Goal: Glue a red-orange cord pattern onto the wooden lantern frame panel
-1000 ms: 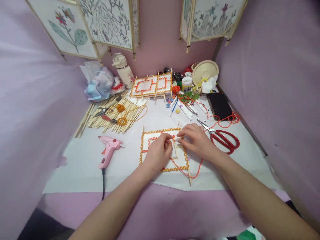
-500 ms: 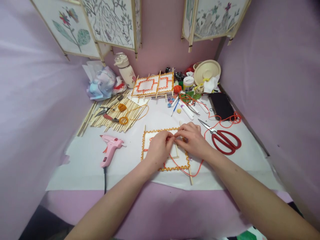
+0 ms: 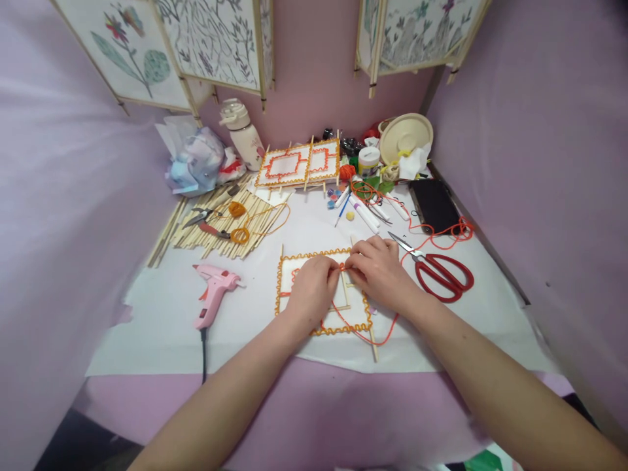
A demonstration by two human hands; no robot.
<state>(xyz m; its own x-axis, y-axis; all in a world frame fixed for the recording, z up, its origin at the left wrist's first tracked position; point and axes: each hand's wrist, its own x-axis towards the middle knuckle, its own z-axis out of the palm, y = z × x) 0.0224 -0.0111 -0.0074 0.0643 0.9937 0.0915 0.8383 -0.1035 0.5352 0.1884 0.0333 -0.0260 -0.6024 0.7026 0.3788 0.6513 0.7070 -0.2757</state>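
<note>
Left hand (image 3: 314, 288), right hand (image 3: 380, 271) on cord (image 3: 394, 322)

Both of the person's arms are bare as far up as can be seen, long and smooth, and the left hand (image 3: 311, 291) and the right hand (image 3: 380, 271) are bare too, each with slim fingers.

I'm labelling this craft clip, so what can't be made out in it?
Head view:
- Whether left hand or right hand pinches the thin red cord: fingers hide it.
- Centre of the white orange-braided square panel: under both hands.
- Painted folding screens: cut by top edge.
</note>
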